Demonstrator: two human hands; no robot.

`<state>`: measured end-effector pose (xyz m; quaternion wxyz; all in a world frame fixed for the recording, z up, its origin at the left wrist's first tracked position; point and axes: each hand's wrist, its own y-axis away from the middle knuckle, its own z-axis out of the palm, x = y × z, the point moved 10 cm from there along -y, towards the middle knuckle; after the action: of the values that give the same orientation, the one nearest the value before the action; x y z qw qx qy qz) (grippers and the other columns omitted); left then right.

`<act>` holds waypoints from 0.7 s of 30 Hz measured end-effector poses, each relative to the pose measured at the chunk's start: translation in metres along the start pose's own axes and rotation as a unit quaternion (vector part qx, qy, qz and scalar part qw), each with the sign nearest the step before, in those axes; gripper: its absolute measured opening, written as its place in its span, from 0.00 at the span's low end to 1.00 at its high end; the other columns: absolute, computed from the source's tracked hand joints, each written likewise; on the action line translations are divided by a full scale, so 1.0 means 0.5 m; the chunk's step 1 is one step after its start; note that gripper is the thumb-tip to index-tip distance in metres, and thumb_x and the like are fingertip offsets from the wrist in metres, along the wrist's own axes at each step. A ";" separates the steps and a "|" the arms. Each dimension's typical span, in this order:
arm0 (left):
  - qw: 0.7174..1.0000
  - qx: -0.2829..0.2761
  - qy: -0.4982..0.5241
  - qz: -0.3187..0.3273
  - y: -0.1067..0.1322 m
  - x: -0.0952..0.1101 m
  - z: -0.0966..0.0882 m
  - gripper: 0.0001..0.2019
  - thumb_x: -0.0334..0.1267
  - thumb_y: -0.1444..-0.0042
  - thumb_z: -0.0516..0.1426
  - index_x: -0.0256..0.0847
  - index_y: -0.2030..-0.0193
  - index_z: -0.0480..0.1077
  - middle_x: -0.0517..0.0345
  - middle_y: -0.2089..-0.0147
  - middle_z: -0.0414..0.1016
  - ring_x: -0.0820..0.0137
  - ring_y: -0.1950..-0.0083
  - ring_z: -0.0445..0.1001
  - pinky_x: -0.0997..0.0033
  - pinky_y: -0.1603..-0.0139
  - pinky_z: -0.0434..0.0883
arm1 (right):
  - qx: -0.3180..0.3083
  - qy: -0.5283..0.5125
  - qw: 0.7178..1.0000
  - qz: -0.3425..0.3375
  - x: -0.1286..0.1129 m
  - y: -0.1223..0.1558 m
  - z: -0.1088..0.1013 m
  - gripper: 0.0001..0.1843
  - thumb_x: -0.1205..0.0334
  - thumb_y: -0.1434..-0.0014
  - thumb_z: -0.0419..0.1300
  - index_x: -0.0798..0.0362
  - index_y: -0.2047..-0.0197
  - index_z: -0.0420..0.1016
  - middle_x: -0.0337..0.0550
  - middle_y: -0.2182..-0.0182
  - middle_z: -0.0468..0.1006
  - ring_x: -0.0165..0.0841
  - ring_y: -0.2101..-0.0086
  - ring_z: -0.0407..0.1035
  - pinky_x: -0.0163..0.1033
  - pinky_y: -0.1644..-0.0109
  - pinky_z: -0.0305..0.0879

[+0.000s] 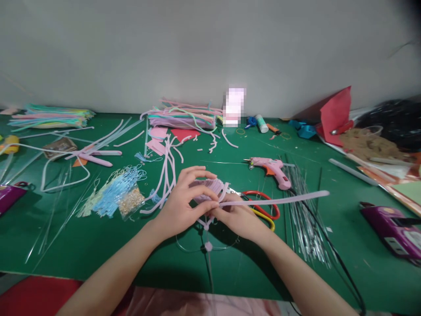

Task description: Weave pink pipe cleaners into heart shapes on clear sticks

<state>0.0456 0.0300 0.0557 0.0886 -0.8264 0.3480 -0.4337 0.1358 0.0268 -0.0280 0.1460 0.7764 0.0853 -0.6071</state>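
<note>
At the middle of the table, my left hand curls over a lilac pipe-cleaner piece, fingers along its far side and thumb at its near edge. My right hand is closed on the same piece from the right, most of its fingers hidden. From between the two thumbs a long lilac pipe cleaner sticks out to the right. Below the hands hang a thin wire loop, a small lilac knob and a thin stem. Scissors with red and yellow handles lie partly behind my right hand.
A pink glue gun with black cord lies right, beside metal-looking strips. Left are blue tassels, a bag of gold bits and loose lilac pipe cleaners. Pipe-cleaner bundles and a lit phone stand behind.
</note>
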 end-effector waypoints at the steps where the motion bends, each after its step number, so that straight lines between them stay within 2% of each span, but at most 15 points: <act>1: 1.000 -0.004 0.003 -0.007 0.000 -0.003 0.001 0.01 0.35 0.44 0.61 0.45 0.67 0.75 0.54 0.45 0.70 0.59 0.36 0.58 0.50 0.38 0.61 | -0.001 0.007 1.000 -0.003 -0.005 0.002 0.001 0.11 0.58 0.45 0.58 0.53 0.75 0.74 0.37 0.78 0.75 0.30 0.76 0.65 0.33 0.73 0.58; 4: 1.000 -0.009 0.008 -0.022 0.000 -0.011 0.002 0.01 0.36 0.45 0.61 0.46 0.67 0.76 0.55 0.43 0.69 0.57 0.35 0.56 0.47 0.36 0.57 | 0.004 0.025 1.000 -0.010 -0.016 0.005 0.002 0.11 0.60 0.44 0.57 0.52 0.76 0.74 0.37 0.78 0.76 0.29 0.76 0.67 0.32 0.73 0.59; 8: 0.999 -0.002 0.014 -0.044 0.004 -0.026 0.001 0.02 0.40 0.44 0.61 0.47 0.66 0.76 0.56 0.40 0.66 0.58 0.33 0.54 0.49 0.34 0.54 | 0.003 -0.001 1.000 -0.013 -0.019 0.005 0.002 0.12 0.58 0.44 0.58 0.52 0.76 0.74 0.37 0.79 0.75 0.29 0.77 0.66 0.33 0.73 0.60; 10: 0.997 0.036 0.035 -0.063 0.006 -0.038 -0.014 0.09 0.43 0.44 0.60 0.48 0.56 0.74 0.54 0.38 0.63 0.58 0.34 0.55 0.50 0.35 0.54 | 0.010 -0.036 0.999 -0.020 -0.023 0.003 -0.004 0.13 0.55 0.43 0.58 0.53 0.74 0.76 0.39 0.77 0.77 0.29 0.76 0.67 0.33 0.72 0.62; 12: 0.987 0.098 0.087 -0.097 0.010 -0.059 -0.037 0.20 0.47 0.43 0.59 0.48 0.45 0.67 0.50 0.36 0.61 0.59 0.34 0.57 0.53 0.36 0.57 | 0.022 -0.058 0.998 -0.025 -0.027 0.002 -0.016 0.15 0.51 0.42 0.58 0.53 0.71 0.77 0.41 0.75 0.78 0.30 0.75 0.68 0.34 0.71 0.64; 14: 0.967 0.137 0.154 -0.152 0.016 -0.087 -0.049 0.23 0.49 0.43 0.58 0.45 0.42 0.63 0.47 0.38 0.64 0.60 0.37 0.62 0.57 0.40 0.62 | 0.038 -0.066 0.997 -0.026 -0.029 0.002 -0.031 0.17 0.48 0.42 0.58 0.53 0.69 0.79 0.42 0.74 0.78 0.31 0.74 0.69 0.35 0.70 0.65; 15: 0.956 0.125 0.188 -0.185 0.018 -0.101 -0.042 0.22 0.49 0.43 0.58 0.43 0.45 0.65 0.47 0.42 0.68 0.60 0.40 0.66 0.59 0.43 0.65 | 0.045 -0.069 0.996 -0.025 -0.028 0.003 -0.037 0.18 0.47 0.42 0.58 0.53 0.68 0.79 0.43 0.73 0.78 0.32 0.73 0.69 0.35 0.70 0.65; 17: 0.930 0.048 0.259 -0.255 0.021 -0.121 -0.001 0.17 0.47 0.46 0.61 0.41 0.54 0.69 0.50 0.52 0.74 0.63 0.50 0.73 0.63 0.50 0.69 | 0.056 -0.072 0.995 -0.028 -0.027 0.003 -0.047 0.19 0.45 0.42 0.57 0.52 0.68 0.78 0.43 0.73 0.77 0.32 0.73 0.68 0.36 0.69 0.66; 19: 0.894 -0.033 0.321 -0.311 0.032 -0.129 0.043 0.12 0.44 0.49 0.63 0.39 0.63 0.71 0.55 0.62 0.76 0.67 0.59 0.75 0.67 0.56 0.70 | 0.069 -0.058 0.995 -0.036 -0.025 0.004 -0.054 0.21 0.44 0.40 0.55 0.52 0.72 0.75 0.41 0.74 0.75 0.32 0.73 0.67 0.36 0.67 0.65; 21: 0.859 -0.065 0.366 -0.351 0.044 -0.136 0.070 0.11 0.43 0.51 0.65 0.38 0.68 0.71 0.57 0.67 0.76 0.71 0.64 0.74 0.70 0.59 0.69 | 0.081 -0.034 0.995 -0.044 -0.024 0.004 -0.056 0.22 0.44 0.39 0.53 0.51 0.75 0.72 0.39 0.76 0.72 0.31 0.73 0.66 0.35 0.66 0.63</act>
<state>0.0361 0.0528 -0.0200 -0.2571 -0.6791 0.0692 -0.6841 0.1591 0.0345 -0.0101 0.0583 0.7600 0.0650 -0.6440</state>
